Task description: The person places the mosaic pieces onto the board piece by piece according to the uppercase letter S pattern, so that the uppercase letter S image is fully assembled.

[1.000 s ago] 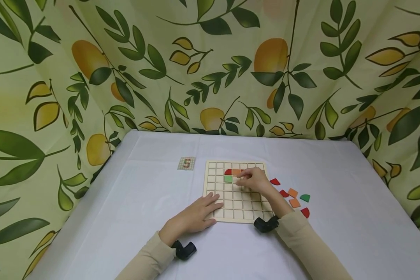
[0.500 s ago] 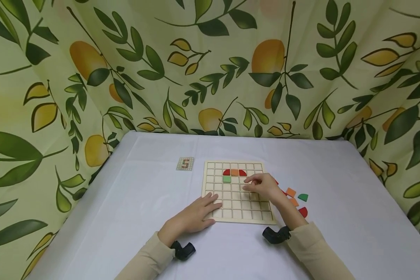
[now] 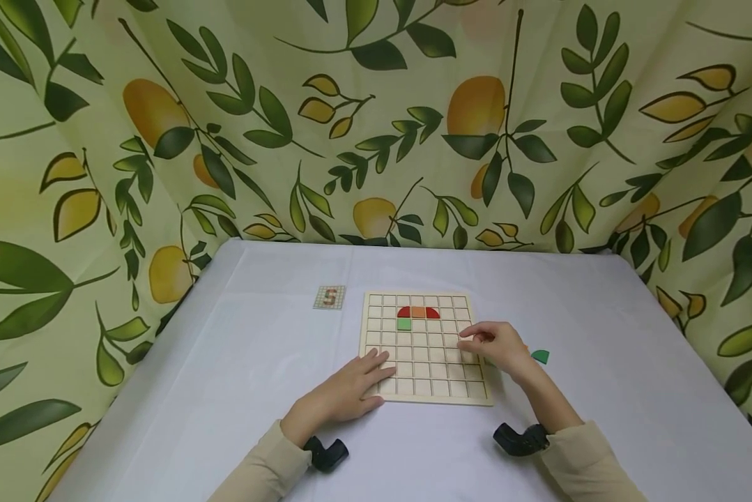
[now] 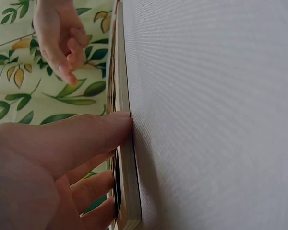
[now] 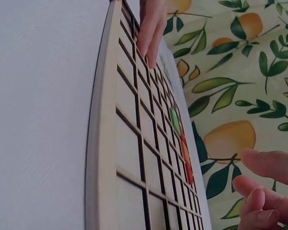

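Observation:
A wooden grid board [image 3: 422,390] lies on the table. My left hand [image 3: 348,385] rests at its near left corner, fingers spread over the cells; in the left wrist view the thumb [image 4: 93,136] touches the board's edge. Toward the far side of the grid, an orange square [image 3: 418,312] sits between two red quarter-circle pieces, one left [image 3: 403,312] and one right [image 3: 433,313]. A green square [image 3: 403,324] lies below the left red one. My right hand [image 3: 500,346] hovers over the board's right edge, thumb and index finger apart, nothing visible between them.
Left of the board lies a small card [image 3: 330,297] with an S-like pattern on a grid. A green quarter-circle piece [image 3: 541,356] shows beyond the right hand, which hides other loose pieces. A leaf-patterned curtain [image 3: 376,139] hangs behind the table.
My right hand has drawn back rightward from the right red piece, which now lies uncovered on the board, and covers most loose pieces. The left hand stays in place.

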